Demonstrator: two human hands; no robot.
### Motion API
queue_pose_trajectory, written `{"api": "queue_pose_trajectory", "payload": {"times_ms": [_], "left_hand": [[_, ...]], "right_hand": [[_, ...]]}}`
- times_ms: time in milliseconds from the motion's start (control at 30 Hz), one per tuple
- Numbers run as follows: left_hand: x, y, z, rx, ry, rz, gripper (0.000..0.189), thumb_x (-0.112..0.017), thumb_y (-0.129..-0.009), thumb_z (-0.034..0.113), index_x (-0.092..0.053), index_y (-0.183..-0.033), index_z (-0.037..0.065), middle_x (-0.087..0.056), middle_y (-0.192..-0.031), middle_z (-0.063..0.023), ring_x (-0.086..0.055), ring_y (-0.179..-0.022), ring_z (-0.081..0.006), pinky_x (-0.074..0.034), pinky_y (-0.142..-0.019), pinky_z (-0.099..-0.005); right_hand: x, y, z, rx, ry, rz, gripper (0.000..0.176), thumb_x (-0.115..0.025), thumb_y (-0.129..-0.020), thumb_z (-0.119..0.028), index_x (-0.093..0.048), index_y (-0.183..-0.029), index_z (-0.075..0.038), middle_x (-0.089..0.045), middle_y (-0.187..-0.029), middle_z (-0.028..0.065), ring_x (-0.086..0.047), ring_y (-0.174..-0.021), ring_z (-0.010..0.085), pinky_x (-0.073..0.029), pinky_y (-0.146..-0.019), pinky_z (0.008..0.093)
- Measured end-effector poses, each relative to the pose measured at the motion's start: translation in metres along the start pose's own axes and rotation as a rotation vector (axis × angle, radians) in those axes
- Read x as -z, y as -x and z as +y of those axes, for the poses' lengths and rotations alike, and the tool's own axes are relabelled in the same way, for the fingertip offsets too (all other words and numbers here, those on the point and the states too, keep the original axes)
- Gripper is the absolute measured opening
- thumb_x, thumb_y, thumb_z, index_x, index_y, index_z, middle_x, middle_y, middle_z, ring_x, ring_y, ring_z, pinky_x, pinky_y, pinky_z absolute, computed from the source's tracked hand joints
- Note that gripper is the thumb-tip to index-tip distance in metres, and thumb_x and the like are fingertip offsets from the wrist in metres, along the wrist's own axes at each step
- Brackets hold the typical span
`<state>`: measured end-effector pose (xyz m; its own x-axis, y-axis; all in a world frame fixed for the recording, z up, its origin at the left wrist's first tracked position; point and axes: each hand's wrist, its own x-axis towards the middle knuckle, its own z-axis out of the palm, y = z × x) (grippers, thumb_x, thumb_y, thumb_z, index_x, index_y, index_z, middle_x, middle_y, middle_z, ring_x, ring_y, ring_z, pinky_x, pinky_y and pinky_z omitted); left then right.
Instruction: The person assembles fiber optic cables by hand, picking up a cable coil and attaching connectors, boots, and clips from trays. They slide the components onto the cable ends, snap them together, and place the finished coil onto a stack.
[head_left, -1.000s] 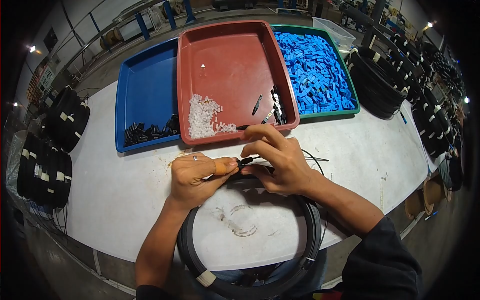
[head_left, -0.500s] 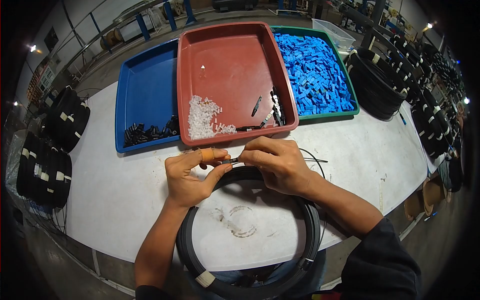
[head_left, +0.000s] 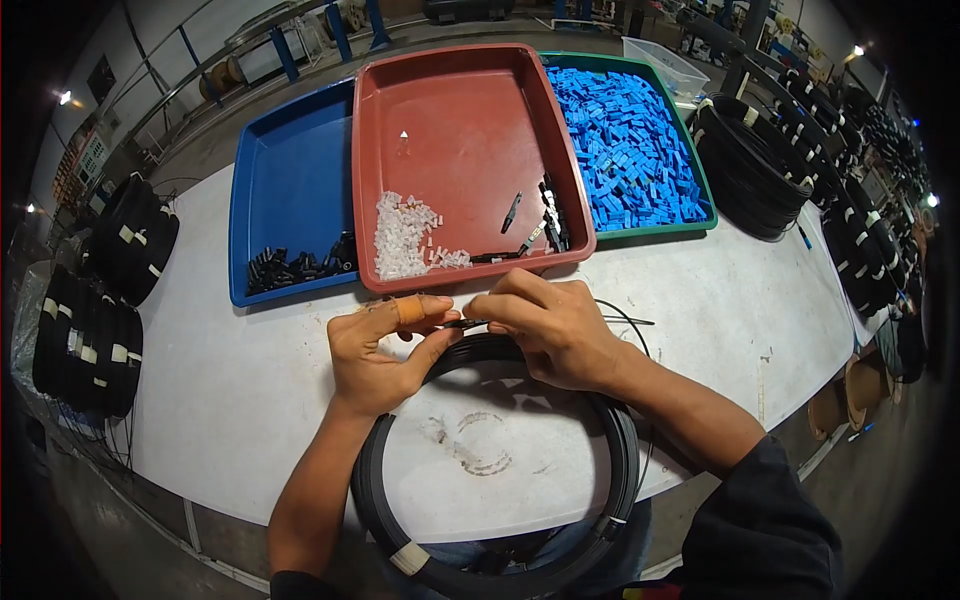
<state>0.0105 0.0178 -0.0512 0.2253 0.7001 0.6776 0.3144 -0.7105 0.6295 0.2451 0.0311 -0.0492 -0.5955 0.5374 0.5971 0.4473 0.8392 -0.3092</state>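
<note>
left hand (head_left: 392,350) and right hand (head_left: 548,325): fingers pinching a slim black connector (head_left: 468,323) at the far side of the smooth, ring-shaped cable coil (head_left: 369,480); red plastic tray (head_left: 460,120) beyond the coil.

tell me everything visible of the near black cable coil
The coil is a roundish ring of bundled black strands, plastic-looking. A pale wrap crosses it at lower left, a thin white band at lower right. It lies over the table, its near side past the edge. Its far side passes beneath left grip and right grip; contact is unclear.
</note>
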Motion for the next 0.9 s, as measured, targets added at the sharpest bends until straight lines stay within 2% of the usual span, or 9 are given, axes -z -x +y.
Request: {"api": "queue_pose_trajectory", "payload": {"times_ms": [100, 133, 167, 300, 467, 600, 733, 867, 900], "left_hand": [[0.000, -0.001, 0.002, 0.025, 0.005, 0.014, 0.033, -0.087, -0.073, -0.001, -0.076, -0.104, 0.001, -0.078, -0.085, -0.0092, -0.073, -0.075, -0.0133, -0.054, -0.067, -0.0251], [0.001, -0.002, 0.002, 0.016, -0.012, -0.003, 0.029, -0.087, -0.072, -0.001, -0.077, -0.100, 0.001, -0.078, -0.085, -0.0103, -0.074, -0.074, -0.0155, -0.056, -0.067, -0.0252], [0.002, -0.002, 0.001, 0.006, -0.031, -0.020, 0.025, -0.088, -0.071, 0.000, -0.079, -0.095, 0.001, -0.078, -0.085, -0.0115, -0.076, -0.072, -0.0177, -0.058, -0.067, -0.0254], [0.003, -0.004, 0.002, -0.011, -0.023, -0.076, 0.022, -0.088, -0.071, 0.001, -0.080, -0.092, 0.003, -0.078, -0.083, -0.0107, -0.075, -0.070, -0.0172, -0.057, -0.066, -0.0256], [0.002, -0.004, 0.002, 0.014, -0.029, -0.107, 0.020, -0.087, -0.073, 0.004, -0.080, -0.092, 0.005, -0.078, -0.084, -0.0090, -0.075, -0.071, -0.0165, -0.057, -0.065, -0.0251], [0.006, -0.004, 0.003, 0.036, -0.049, -0.161, 0.024, -0.086, -0.077, 0.011, -0.079, -0.099, 0.005, -0.079, -0.089, -0.0093, -0.076, -0.080, -0.0171, -0.053, -0.066, -0.0259], [0.008, -0.005, -0.006, 0.127, 0.148, 0.040, 0.021, -0.079, -0.086, 0.009, -0.076, -0.105, 0.001, -0.079, -0.091, -0.0088, -0.075, -0.085, -0.0142, -0.052, -0.071, -0.0250], [0.019, -0.025, -0.008, 0.095, -0.077, 0.134, 0.019, -0.076, -0.088, 0.008, -0.077, -0.105, 0.000, -0.078, -0.087, -0.0085, -0.074, -0.078, -0.0131, -0.053, -0.067, -0.0243], [0.023, -0.036, -0.007, 0.114, -0.138, 0.063, 0.017, -0.074, -0.088, 0.010, -0.077, -0.103, 0.003, -0.078, -0.086, -0.0093, -0.074, -0.076, -0.0160, -0.054, -0.066, -0.0268]], "right_hand": [[0.002, -0.001, -0.002, 0.005, 0.010, -0.043, 0.064, -0.079, -0.062, -0.005, -0.064, -0.122, -0.018, -0.059, -0.100, 0.0040, -0.067, -0.079, 0.0249, -0.051, -0.060, 0.0387], [0.003, -0.001, -0.004, -0.016, 0.019, -0.084, 0.062, -0.079, -0.062, -0.004, -0.064, -0.120, -0.017, -0.059, -0.101, 0.0046, -0.068, -0.081, 0.0256, -0.051, -0.061, 0.0391], [0.002, -0.001, -0.004, -0.014, 0.020, -0.084, 0.062, -0.079, -0.062, -0.004, -0.064, -0.120, -0.017, -0.059, -0.101, 0.0046, -0.068, -0.081, 0.0256, -0.051, -0.061, 0.0391], [-0.002, -0.002, -0.001, 0.005, -0.047, -0.053, 0.054, -0.078, -0.065, -0.002, -0.063, -0.115, -0.014, -0.061, -0.105, 0.0056, -0.068, -0.088, 0.0286, -0.053, -0.068, 0.0398], [-0.007, -0.004, 0.003, 0.085, -0.123, -0.001, 0.043, -0.076, -0.067, 0.001, -0.063, -0.107, -0.008, -0.064, -0.105, 0.0079, -0.067, -0.091, 0.0317, -0.053, -0.072, 0.0404], [-0.006, -0.003, 0.000, 0.053, -0.150, 0.015, 0.034, -0.073, -0.069, 0.004, -0.063, -0.100, -0.006, -0.065, -0.098, 0.0090, -0.067, -0.089, 0.0320, -0.054, -0.071, 0.0404], [-0.006, -0.002, 0.001, 0.030, -0.154, 0.013, 0.030, -0.070, -0.072, 0.004, -0.064, -0.100, -0.006, -0.065, -0.095, 0.0086, -0.067, -0.086, 0.0313, -0.053, -0.069, 0.0401], [-0.005, -0.002, -0.002, -0.002, -0.190, -0.004, 0.024, -0.068, -0.077, 0.002, -0.064, -0.099, -0.007, -0.064, -0.093, 0.0084, -0.066, -0.085, 0.0310, -0.053, -0.069, 0.0409], [-0.004, -0.002, -0.002, 0.003, -0.174, -0.013, 0.022, -0.068, -0.079, 0.000, -0.064, -0.100, -0.008, -0.064, -0.093, 0.0081, -0.066, -0.085, 0.0306, -0.053, -0.069, 0.0411]]}}
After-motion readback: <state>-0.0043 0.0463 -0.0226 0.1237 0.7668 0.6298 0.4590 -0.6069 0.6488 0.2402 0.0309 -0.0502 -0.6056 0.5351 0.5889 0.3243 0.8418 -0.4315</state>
